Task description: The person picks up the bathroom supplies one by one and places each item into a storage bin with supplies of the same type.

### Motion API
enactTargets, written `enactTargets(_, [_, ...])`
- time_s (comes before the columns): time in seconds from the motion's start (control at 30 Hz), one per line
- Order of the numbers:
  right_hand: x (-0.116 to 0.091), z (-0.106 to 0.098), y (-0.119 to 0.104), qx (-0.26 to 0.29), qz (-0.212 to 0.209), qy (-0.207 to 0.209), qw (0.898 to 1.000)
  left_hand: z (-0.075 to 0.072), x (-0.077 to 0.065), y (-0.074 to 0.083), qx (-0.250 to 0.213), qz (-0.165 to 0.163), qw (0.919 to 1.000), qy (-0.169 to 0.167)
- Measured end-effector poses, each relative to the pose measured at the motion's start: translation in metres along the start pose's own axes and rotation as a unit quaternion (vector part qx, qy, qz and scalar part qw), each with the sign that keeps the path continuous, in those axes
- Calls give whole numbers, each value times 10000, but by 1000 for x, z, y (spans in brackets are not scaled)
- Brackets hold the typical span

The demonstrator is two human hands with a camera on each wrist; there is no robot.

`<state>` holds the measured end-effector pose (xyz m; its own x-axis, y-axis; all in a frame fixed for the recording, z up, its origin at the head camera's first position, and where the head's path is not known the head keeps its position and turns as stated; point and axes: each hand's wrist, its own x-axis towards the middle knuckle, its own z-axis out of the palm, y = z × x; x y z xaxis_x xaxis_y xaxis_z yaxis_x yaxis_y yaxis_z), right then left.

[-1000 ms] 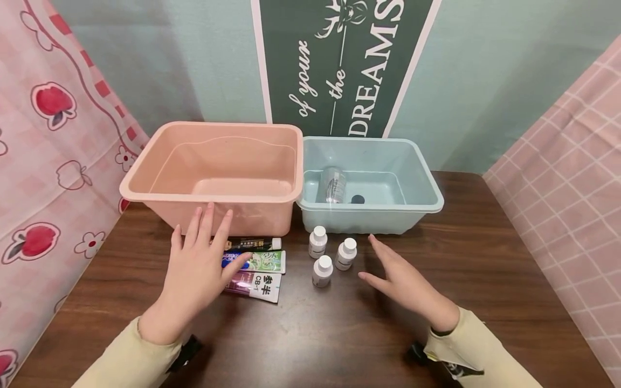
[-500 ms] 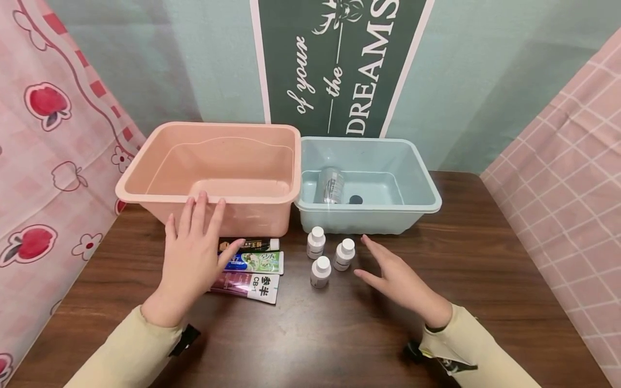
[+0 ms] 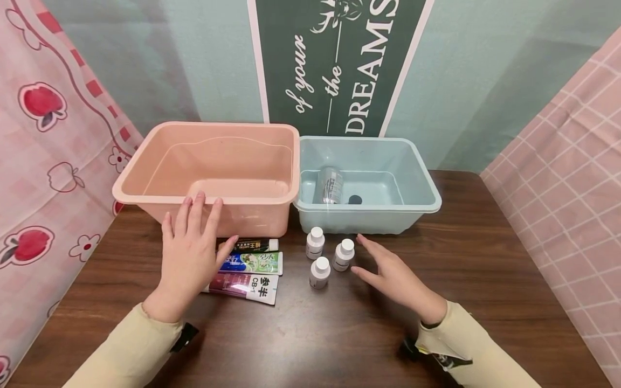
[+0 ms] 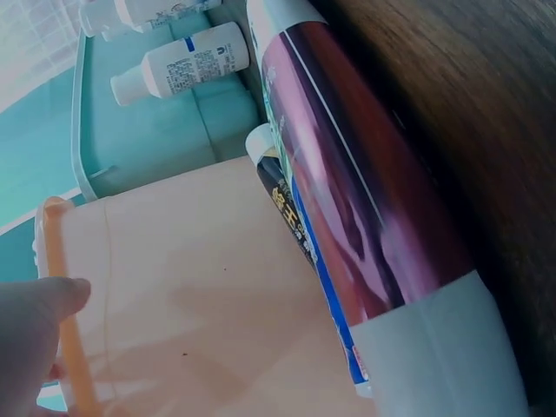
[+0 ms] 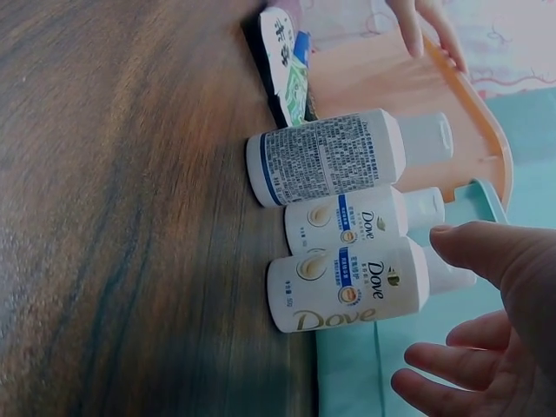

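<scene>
Three small white bottles point(image 3: 319, 273), upright on the brown table point(image 3: 305, 345) in a close group, before the left part of the blue basin point(image 3: 378, 221); standing so, presumably, thanks to flat bottoms and stiff walls. To the left of them, in front of the pink basin point(image 3: 271, 216), three tubes side by side: black tube point(image 3: 259, 246), green-and-blue tube point(image 3: 264, 262), purple tube point(image 3: 237, 284); laid down rather than stood up most likely because of soft, flattened bodies.

Over the left ends of these tubes, the left hand point(image 3: 188, 256), with fingers straight and spread, gripping nothing; fingertips at the front rim of the pink basin, touching or only above it, impossible to tell. Just beside the rightmost bottle, the right hand point(image 3: 399, 280), with thumb and fingers well parted and nothing between; turned toward the bottles, perhaps, for having them within comfortable reach.

Inside the blue basin, in the left part, a clear container point(image 3: 331, 186), probably on its side because of its round shape.
</scene>
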<state>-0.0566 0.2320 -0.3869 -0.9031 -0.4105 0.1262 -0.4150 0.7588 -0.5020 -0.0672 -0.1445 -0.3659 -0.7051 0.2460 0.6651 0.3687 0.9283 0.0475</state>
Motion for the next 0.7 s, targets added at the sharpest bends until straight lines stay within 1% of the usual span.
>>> enactTargets(0.23, [8,-1,-2,122,-30,4,9999,-2,7,-4,71,59,10000,21])
enactTargets(0.3, [10,-1,-3,148,-58,44,9999,-3,9,-4,57,44,10000,68])
enactTargets(0.5, [17,1,-3,217,-216,204,9993,-3,13,-4,19,5,10000,61])
enactTargets(0.7, [24,5,-3,358,-185,260,9988,-1,15,-5,45,32,10000,44])
